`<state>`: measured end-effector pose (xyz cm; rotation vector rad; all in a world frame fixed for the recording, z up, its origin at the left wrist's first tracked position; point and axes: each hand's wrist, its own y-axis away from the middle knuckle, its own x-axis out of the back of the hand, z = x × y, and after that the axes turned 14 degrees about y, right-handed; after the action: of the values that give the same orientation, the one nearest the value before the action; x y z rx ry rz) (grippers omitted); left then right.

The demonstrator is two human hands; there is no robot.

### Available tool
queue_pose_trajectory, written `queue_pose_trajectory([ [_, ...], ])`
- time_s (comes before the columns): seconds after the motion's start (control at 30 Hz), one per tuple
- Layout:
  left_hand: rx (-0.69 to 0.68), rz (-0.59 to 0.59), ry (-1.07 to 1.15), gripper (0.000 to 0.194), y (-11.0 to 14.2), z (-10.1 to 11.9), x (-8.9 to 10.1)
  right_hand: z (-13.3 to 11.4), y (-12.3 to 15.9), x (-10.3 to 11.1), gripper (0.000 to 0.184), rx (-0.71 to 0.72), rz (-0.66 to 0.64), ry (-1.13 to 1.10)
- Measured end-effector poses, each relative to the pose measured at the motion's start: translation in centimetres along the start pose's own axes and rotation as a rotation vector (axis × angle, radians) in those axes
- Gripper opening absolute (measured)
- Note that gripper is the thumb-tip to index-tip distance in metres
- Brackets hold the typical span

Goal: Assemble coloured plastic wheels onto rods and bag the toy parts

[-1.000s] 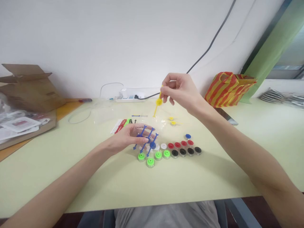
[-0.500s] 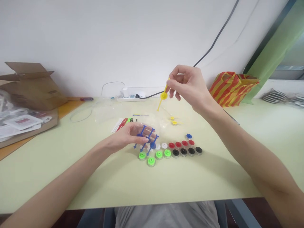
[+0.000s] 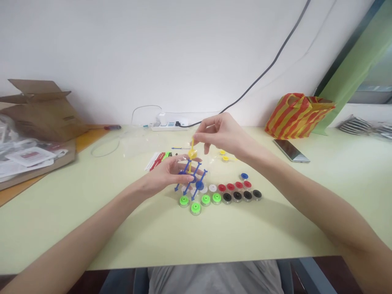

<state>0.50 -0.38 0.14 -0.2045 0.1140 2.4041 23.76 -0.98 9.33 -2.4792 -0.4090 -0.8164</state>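
My left hand [image 3: 163, 174] is closed on three blue arrow spinners [image 3: 199, 185], pinned side by side under the thumb. Pinched by its upper end, a yellow arrow spinner [image 3: 192, 154] hangs from the fingertips of my right hand [image 3: 220, 132]. Its lower end reaches down beside the left hand's fingers, behind the blue spinners; whether they touch, I cannot tell. On the table just below the left hand stand round pieces with clear bases: several green [image 3: 206, 199], several black [image 3: 237, 196], several red [image 3: 230, 187], white [image 3: 212, 188] ones partly hidden, and one blue [image 3: 244, 176].
Yellow spinners [image 3: 225, 159] lie behind the discs. Coloured arrow strips [image 3: 157, 160] are left of centre, near a power strip [image 3: 168, 128]. A phone [image 3: 291, 150] and striped bag [image 3: 298, 116] sit right; a cardboard box [image 3: 43, 108] stands left.
My right hand has moved left and down, bringing the yellow arrow spinner close to the left hand. The left hand keeps the blue spinners, nearly still. The phone has come into fuller view.
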Motion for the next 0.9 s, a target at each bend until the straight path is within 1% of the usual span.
queue_pose_trajectory([
  [0.1, -0.004, -0.007, 0.016, 0.058, 0.0, 0.1, -0.3, 0.4, -0.1, -0.5, 0.014, -0.01, 0.066, -0.011],
  [0.23, -0.036, 0.028, 0.041, 0.057, -0.1, 0.2, -0.6, 1.0, -0.3, -0.8, 0.017, -0.043, 0.146, 0.001],
  [0.3, -0.057, 0.047, 0.043, 0.056, -0.1, 0.3, -0.7, 1.1, -0.3, -0.8, 0.017, -0.05, 0.132, 0.034],
  [0.4, -0.067, 0.065, 0.05, 0.055, -0.1, 0.2, -0.6, 1.2, -0.4, -0.6, 0.019, -0.041, 0.078, 0.091],
  [0.47, -0.064, 0.073, 0.067, 0.055, -0.1, 0.2, -0.6, 1.1, -0.5, -0.4, 0.022, -0.028, 0.079, 0.132],
  [0.57, -0.071, 0.093, 0.11, 0.055, -0.2, 0.1, -0.7, 1.4, -1.0, 0.3, 0.024, -0.009, 0.179, 0.236],
  [0.63, -0.075, 0.103, 0.13, 0.053, -0.2, 0.2, -0.7, 2.1, -1.4, 1.1, 0.023, 0.007, 0.267, 0.371],
  [0.67, -0.073, 0.107, 0.138, 0.052, -0.2, 0.2, -0.7, 2.6, -1.5, 1.6, 0.022, 0.007, 0.281, 0.465],
  [0.7, -0.07, 0.111, 0.146, 0.051, -0.2, 0.2, -0.7, 3.1, -1.7, 2.2, 0.02, -0.007, 0.259, 0.576],
  [0.73, -0.064, 0.118, 0.154, 0.051, -0.3, 0.2, -0.7, 3.6, -1.8, 2.8, 0.018, -0.042, 0.192, 0.694],
  [0.77, -0.057, 0.131, 0.162, 0.05, -0.3, 0.2, -0.8, 4.1, -1.9, 3.3, 0.015, -0.096, 0.084, 0.803],
  [0.83, -0.047, 0.169, 0.171, 0.048, -0.3, 0.3, -0.8, 5.2, -2.1, 4.0, 0.01, -0.218, -0.184, 0.972],
  [0.9, -0.04, 0.206, 0.175, 0.047, -0.3, 0.3, -0.9, 6.4, -2.4, 4.2, 0.008, -0.311, -0.427, 1.07],
])
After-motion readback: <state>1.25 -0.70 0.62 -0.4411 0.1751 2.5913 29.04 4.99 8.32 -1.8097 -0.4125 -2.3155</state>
